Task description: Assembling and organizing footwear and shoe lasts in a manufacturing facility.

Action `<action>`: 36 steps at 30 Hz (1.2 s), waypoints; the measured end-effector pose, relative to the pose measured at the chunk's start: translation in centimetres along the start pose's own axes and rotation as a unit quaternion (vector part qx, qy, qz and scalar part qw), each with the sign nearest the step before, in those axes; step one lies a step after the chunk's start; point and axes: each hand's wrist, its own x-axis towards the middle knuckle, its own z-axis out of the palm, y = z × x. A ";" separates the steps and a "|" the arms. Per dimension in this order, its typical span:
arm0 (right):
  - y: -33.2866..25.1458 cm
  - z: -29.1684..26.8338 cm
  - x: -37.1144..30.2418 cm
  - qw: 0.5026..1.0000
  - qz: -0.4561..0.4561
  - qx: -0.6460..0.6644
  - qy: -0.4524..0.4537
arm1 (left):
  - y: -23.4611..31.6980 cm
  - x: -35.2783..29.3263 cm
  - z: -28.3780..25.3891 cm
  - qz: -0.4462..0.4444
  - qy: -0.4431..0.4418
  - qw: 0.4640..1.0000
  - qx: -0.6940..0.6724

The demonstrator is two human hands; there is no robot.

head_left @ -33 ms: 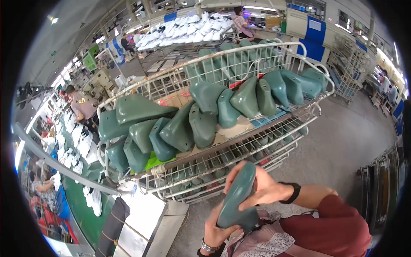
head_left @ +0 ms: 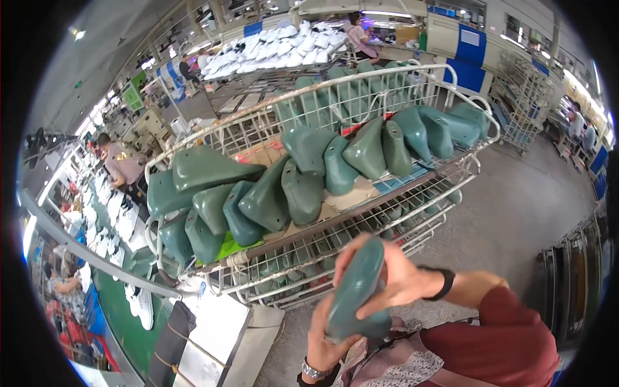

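A dark green shoe last (head_left: pixel 354 280) is held in front of my body, tilted with its narrow toe end up. My right hand (head_left: pixel 405 277), a black band at its wrist, wraps round the upper part, thumb across the near face. Lower down, my left hand (head_left: pixel 320 342), with a metal watch at the wrist, grips the wider end; some of its fingers are hidden. Just beyond both hands stands a white wire rack (head_left: pixel 425 67). Several green shoe lasts (head_left: pixel 261 200) lie side by side on its top shelf, and more show on the shelf below.
Left of me runs a green conveyor belt (head_left: pixel 116 313) carrying white shoes (head_left: pixel 143 306), past a grey metal rail. A white box-like surface (head_left: pixel 209 329) stands close by. At far left a person (head_left: pixel 122 161) works. Another wire cart (head_left: pixel 522 109) and a dark rack (head_left: pixel 570 284) are on the right.
My hands and the shoe last have shifted very slightly up and left, and the left hand looks blurred. The grip on the last is the same.
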 end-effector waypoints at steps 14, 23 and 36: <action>-15.0 -20.9 38.2 0.888 -0.401 -0.170 0.150 | -27.0 -6.0 0.9 -0.233 0.346 0.906 -0.074; -8.2 -28.9 47.7 0.870 -0.392 -0.238 0.182 | -27.5 -1.1 3.5 -0.402 0.348 0.845 -0.054; -6.3 -34.9 49.7 0.892 -0.399 -0.178 0.117 | -29.5 5.8 2.2 -0.396 0.313 0.863 -0.038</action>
